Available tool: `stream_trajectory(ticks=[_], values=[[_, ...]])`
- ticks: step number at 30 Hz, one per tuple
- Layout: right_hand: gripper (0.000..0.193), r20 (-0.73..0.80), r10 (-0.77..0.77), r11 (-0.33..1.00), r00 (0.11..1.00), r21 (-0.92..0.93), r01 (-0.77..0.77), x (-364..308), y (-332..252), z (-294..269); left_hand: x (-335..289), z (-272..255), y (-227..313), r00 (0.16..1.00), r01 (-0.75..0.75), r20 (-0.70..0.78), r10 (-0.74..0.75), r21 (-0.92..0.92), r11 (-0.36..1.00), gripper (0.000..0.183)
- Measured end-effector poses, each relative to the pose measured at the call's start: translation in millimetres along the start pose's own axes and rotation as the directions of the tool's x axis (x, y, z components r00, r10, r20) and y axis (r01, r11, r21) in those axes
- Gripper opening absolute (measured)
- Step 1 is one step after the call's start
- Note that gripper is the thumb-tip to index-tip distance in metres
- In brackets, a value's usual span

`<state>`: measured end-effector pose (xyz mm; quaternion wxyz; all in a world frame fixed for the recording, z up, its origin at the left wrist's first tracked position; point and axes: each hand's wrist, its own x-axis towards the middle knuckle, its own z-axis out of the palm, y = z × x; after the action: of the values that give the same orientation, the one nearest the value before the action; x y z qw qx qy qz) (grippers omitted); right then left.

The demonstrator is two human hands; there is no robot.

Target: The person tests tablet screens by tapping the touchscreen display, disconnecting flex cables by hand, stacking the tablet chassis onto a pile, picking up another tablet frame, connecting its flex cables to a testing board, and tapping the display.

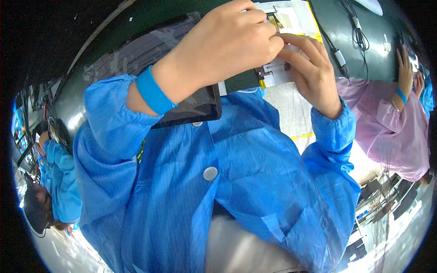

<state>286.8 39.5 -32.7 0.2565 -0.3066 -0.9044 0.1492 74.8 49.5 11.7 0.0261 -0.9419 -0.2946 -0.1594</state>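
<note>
My left hand [223, 43], with a blue band [156, 93] at the wrist, is closed, its fingertips meeting those of my right hand. My right hand [312, 68] has bent fingers pressed together at the same spot. Whatever the fingertips pinch is small and hidden. Beneath and around them lies a flat silver-white part with yellow edges [300, 16], looking like a battery pack. Its near end shows white labels [268, 79] and a dark strip with yellow tape. A black glass-faced panel [195, 107], like a tablet screen, lies under my left forearm.
The dark green tabletop [341, 27] carries a coiled black cable [359, 34] and a cable with a white connector [339, 57] on the right. A co-worker in a pink smock [387, 123] sits at the right. Another person in blue [61, 177] is at the left.
</note>
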Motion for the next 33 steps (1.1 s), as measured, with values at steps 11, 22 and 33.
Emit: stream_trajectory(ticks=[11,22,33], values=[[0.037,-0.04,-0.057,0.994,0.998,-0.095,0.053,-7,8,10,-16,34,5,0.957,0.198,-0.225,-0.185,0.036,0.98,0.007],[0.043,-0.011,-0.069,0.991,0.998,-0.118,0.068,-8,2,10,-30,12,4,0.903,0.421,-0.086,-0.421,-0.023,0.907,0.024],[0.053,0.005,0.218,0.966,0.976,0.144,-0.217,6,-81,35,-110,-74,11,0.844,0.528,0.186,-0.502,-0.129,0.84,0.074]])
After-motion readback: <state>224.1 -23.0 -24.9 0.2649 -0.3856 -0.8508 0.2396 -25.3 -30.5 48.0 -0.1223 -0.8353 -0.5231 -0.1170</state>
